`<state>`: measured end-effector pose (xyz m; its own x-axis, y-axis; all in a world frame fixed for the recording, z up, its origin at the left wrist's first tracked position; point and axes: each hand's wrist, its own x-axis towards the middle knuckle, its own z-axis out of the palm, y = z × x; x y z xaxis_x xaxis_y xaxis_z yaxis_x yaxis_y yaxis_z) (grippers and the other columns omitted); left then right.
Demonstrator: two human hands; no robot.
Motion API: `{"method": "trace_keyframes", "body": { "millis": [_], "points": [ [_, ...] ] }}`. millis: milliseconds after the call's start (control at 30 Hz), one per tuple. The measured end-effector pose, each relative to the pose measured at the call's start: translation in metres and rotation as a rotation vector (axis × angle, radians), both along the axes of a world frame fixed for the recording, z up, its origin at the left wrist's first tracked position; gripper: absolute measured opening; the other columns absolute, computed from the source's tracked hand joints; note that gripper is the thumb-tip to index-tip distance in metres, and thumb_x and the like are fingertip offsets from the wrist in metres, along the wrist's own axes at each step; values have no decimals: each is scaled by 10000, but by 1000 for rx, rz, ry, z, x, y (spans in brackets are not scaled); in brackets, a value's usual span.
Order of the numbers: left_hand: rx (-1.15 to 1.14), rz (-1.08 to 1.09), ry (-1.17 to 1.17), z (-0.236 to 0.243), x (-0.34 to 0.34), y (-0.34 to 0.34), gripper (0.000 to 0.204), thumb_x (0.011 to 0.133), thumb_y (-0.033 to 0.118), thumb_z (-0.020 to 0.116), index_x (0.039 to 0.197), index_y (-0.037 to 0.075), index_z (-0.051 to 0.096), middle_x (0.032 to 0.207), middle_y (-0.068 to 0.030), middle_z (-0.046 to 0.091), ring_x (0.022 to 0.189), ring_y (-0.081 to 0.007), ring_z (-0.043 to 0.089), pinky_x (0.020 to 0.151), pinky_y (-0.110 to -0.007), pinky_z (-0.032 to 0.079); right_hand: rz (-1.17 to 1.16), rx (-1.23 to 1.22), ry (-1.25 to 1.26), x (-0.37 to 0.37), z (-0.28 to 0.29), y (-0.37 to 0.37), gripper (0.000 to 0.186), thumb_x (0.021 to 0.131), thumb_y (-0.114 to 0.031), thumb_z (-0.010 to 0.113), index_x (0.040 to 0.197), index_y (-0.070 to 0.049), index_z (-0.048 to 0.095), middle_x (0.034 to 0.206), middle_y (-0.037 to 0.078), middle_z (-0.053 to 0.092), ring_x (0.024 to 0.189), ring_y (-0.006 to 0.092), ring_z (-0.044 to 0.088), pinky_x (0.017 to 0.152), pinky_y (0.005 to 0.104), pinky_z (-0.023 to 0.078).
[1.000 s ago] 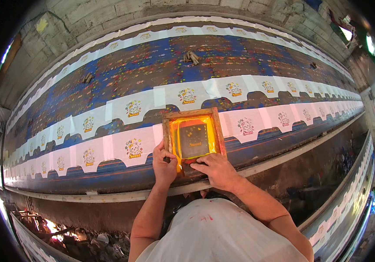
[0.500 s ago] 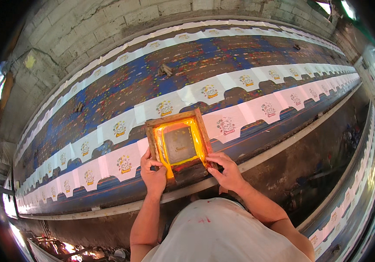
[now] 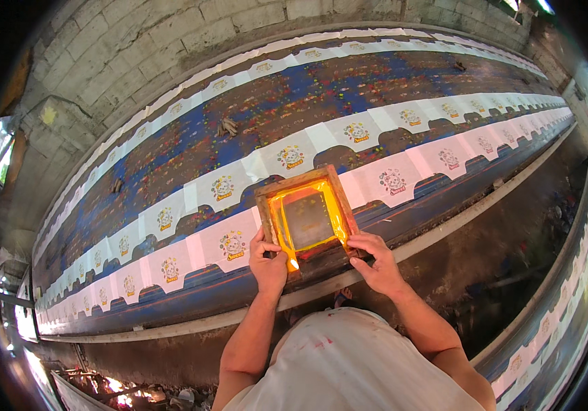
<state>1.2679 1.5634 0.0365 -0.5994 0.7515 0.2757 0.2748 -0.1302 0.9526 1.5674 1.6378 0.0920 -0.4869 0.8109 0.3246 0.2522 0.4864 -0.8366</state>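
Observation:
A wooden screen-printing frame [image 3: 306, 219] is over the near row of pale pink cloth pieces, its inner edges coated in glossy yellow-orange. Grey mesh shows in its middle. My left hand [image 3: 269, 266] grips the lower left corner, and my right hand [image 3: 377, 264] pinches the lower right corner with the thumb in front. Just left of the frame is a printed cloth piece [image 3: 234, 245] with a cartoon figure and yellow-orange lettering. The piece to its right [image 3: 393, 181] carries a pinkish print without the yellow. Whether the frame lies flat or slightly raised, I cannot tell.
The long table [image 3: 260, 113] is stained blue and brown, with more cloth rows at its far side. A small brownish bundle [image 3: 227, 127] lies on it. A ledge [image 3: 444, 205] runs along the near edge. Another table with cloth [image 3: 547, 329] stands right, and a block wall [image 3: 212, 31] rises behind.
Both hands have moved the frame one cloth piece to the right along the near row. The piece it covered is now uncovered on its left, with yellow in its print.

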Motion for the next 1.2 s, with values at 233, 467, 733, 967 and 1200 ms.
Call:
{"method": "trace_keyframes", "body": {
  "millis": [233,467,733,967,1200],
  "points": [
    [-23,4,-216,-4,11,11,315,788,-233,710,909,50,641,1727,-215,587,1474,-277,650,1167,-387,524,74,-25,20,21,1,20,450,906,-10,863,1345,-75,789,1440,152,758,1432,381,657,1249,496,494],
    [-25,-22,-261,-6,10,10,318,786,-230,706,921,53,659,1727,-220,574,1436,-252,672,1119,-356,546,50,50,24,16,6,18,431,905,-1,853,1326,-66,789,1411,158,749,1410,402,660,1222,512,511],
    [-15,1,-175,-16,10,11,263,790,-176,733,908,50,666,1673,-243,605,1491,-306,642,1226,-403,495,188,317,-203,-11,33,0,419,908,-121,900,1314,-87,801,1435,121,718,1412,399,652,1207,541,528],
    [-5,15,-102,-17,10,13,241,790,-149,759,875,51,652,1652,-270,607,1504,-359,632,1268,-446,462,244,440,-398,-37,44,9,505,877,-28,822,1377,-79,762,1349,135,732,1299,378,697,1174,542,531],
    [46,18,-132,-13,16,15,253,785,-156,766,860,55,648,1636,-261,613,1517,-371,609,1280,-453,442,262,402,-401,-50,42,18,484,875,33,753,1350,-60,775,1261,145,772,1193,375,737,1080,531,560]
  ]
}}
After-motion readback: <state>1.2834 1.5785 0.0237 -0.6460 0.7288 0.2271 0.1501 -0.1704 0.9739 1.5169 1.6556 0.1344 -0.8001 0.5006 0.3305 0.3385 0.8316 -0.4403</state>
